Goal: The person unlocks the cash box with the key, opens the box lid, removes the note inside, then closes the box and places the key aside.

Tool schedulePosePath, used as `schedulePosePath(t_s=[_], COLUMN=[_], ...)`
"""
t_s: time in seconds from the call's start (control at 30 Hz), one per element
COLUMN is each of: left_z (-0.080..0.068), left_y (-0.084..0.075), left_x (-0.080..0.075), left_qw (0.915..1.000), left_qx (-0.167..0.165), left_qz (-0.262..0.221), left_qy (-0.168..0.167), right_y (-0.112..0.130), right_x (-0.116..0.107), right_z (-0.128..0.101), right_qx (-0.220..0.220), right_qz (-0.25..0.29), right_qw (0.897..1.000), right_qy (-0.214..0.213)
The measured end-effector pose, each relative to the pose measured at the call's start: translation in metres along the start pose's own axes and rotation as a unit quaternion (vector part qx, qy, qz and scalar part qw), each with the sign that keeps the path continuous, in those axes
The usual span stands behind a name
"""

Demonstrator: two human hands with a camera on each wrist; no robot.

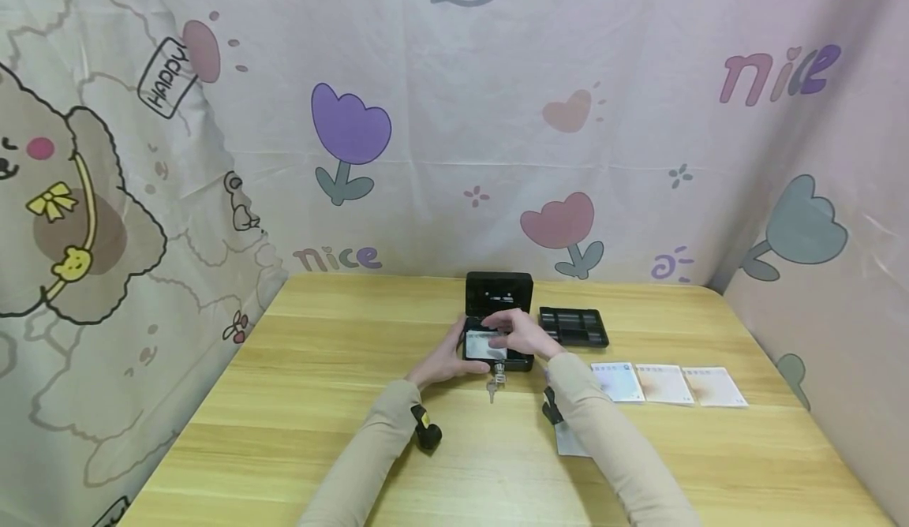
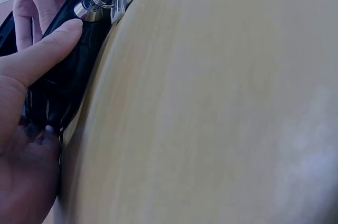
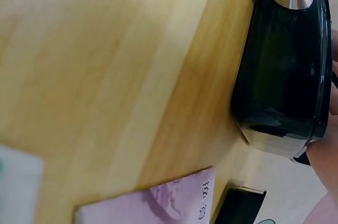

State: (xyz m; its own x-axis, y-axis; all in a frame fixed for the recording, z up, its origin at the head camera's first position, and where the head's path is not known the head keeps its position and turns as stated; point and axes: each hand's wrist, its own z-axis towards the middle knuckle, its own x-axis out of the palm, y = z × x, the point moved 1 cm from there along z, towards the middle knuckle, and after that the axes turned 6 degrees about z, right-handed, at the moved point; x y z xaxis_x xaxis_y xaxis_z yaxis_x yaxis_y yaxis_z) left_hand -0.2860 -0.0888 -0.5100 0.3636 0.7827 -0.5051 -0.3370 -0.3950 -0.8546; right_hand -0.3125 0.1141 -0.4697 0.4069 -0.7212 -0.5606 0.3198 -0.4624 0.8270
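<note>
1. Black cash box open at table centre, lid upright at its 12 o'clock edge, base toward the person.
2. Left hand clasped on the box's 9 o'clock side; in the left wrist view, thumb laid along the glossy front wall, remaining fingers wrapped round the box's side.
3. Right hand over the open base from 3 o'clock, fingers bent narrowly down onto a pale banknote lying in the box; exact pinch impossible to tell, fingertips hidden.
4. Silver lock on the front wall, with a key in it and a ring of keys hanging onto the wood at the box's 6 o'clock.
5. Black coin tray lifted out, flat on the table just at the box's 3 o'clock, not touching it.
6. Three banknotes in a row at 4 o'clock of the box, side by side, well apart from the hands; a further pale sheet partly under the right sleeve.
7. In the right wrist view, the box front shiny black, and a purple-printed note's corner at 6 o'clock.
8. Wooden table backed by a cartoon-print curtain at 12 o'clock.
9. Beige sleeves on both forearms, each with a small black wrist camera.
</note>
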Motion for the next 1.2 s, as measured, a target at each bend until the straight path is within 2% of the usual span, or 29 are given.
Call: schedulePosePath(t_s=[0.17, 0.4, 0.6, 0.83, 1.0, 1.2], left_z=[-0.0010, -0.0032, -0.0023, -0.0031, -0.0015, -0.0016], left_y=[-0.0008, -0.0032, -0.0023, -0.0019, -0.0015, 0.0000], left_x=[-0.0005, -0.0003, 0.0002, 0.0012, 0.0012, 0.0004], left_qw=[0.9999, 0.9994, 0.9993, 0.9992, 0.9996, 0.9994], left_qx=[-0.011, -0.033, -0.034, -0.036, -0.025, -0.032], left_qz=[0.007, 0.013, 0.014, 0.017, 0.015, 0.011], left_qy=[0.000, 0.002, -0.001, -0.003, -0.004, 0.000], right_y=[-0.0004, 0.0009, 0.0018, -0.0017, -0.0011, 0.0009], right_x=[0.0015, 0.0024, 0.0018, 0.0023, 0.0026, 0.0028], right_z=[0.0009, 0.0010, -0.0002, 0.0032, 0.0038, 0.0026], right_qx=[0.001, 0.016, -0.013, -0.001, 0.007, 0.004], right_qz=[-0.026, -0.025, -0.028, -0.020, -0.009, 0.002], right_qw=[1.000, 0.999, 0.999, 1.000, 1.000, 1.000], right_qy=[0.016, 0.022, 0.030, 0.020, 0.009, -0.014])
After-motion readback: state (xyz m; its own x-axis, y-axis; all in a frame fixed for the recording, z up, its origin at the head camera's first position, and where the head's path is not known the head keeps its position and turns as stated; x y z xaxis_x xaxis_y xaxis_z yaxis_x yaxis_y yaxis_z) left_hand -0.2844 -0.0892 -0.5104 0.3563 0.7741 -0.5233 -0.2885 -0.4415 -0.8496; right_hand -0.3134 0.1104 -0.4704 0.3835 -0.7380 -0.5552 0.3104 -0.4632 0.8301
